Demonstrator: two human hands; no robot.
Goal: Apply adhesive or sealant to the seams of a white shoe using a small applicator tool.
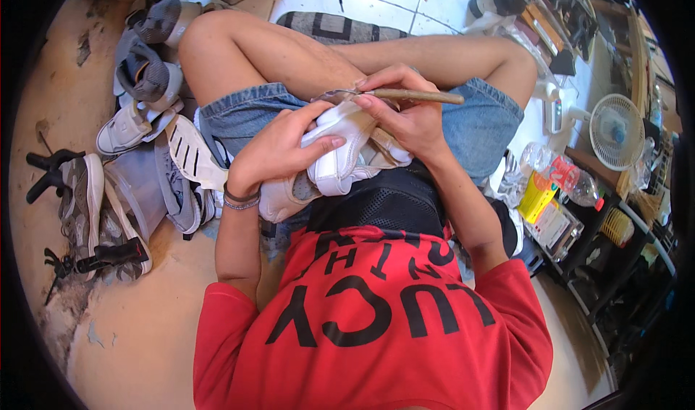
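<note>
A white sneaker lies across my lap, tilted, with a grey lining partly showing. My left hand is closed around its near-left side, the thumb pressed on the white upper. Over the far edge of the sneaker, my right hand pinches a slim wooden-handled tool between thumb and fingers. Its handle points right, and a thin metal end reaches left to the shoe's edge, close to my left fingertips. Whether the metal end pierces the shoe or only touches it, I cannot tell.
Several grey and white shoes are piled at the left, beside a loose white sole. Brown sneakers with black shoe stretchers lie farther left. On the right are a white fan, plastic bottles and a cluttered shelf. A patterned mat lies beyond my legs.
</note>
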